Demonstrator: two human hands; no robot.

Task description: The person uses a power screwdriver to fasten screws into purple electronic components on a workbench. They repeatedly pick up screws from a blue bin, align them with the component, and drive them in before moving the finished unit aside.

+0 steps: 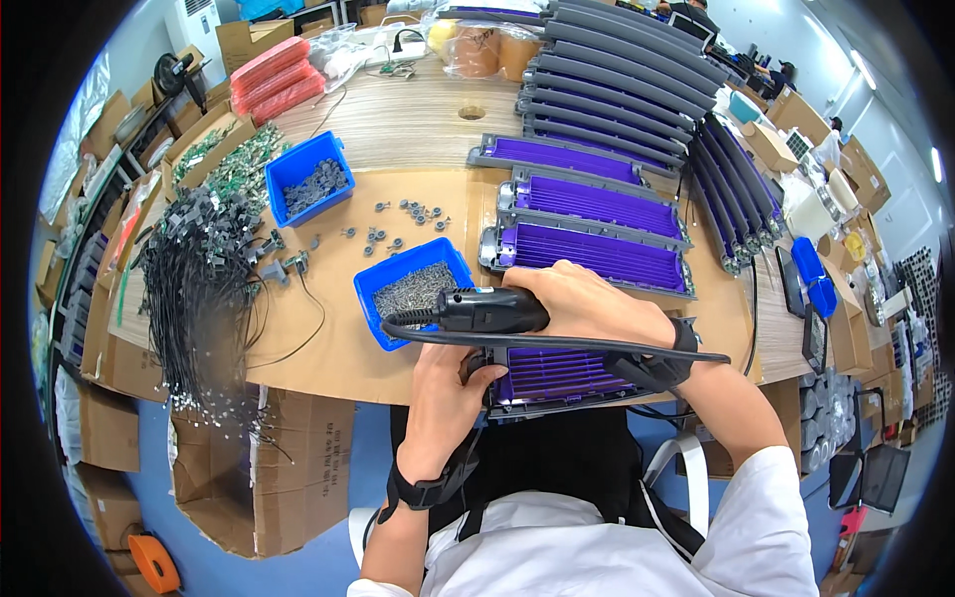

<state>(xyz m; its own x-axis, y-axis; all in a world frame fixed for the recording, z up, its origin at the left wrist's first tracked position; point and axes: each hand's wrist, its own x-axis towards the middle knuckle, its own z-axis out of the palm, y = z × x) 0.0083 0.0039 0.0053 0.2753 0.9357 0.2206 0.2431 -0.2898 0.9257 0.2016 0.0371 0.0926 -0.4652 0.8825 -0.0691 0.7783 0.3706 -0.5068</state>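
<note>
A black electric screwdriver [492,310] lies across my right hand [602,306], whose fingers are wrapped round its body. Its dark cord loops back over the wrist. Below it, at the table's near edge, is a grey housing with purple slats [562,373], partly hidden by my hands and the tool. My left hand [443,393] pinches the left end of that housing between thumb and fingers. The screwdriver's tip is out of sight. Just left of the tool stands a blue bin [366,301] of small metal screws [413,289].
Several similar purple housings [592,199] lie beyond, with grey ones stacked [617,75] behind. Small round grey parts [378,236] lie loose near another blue bin [320,205]. Black cables [199,289] hang over the left edge above a cardboard box [298,478].
</note>
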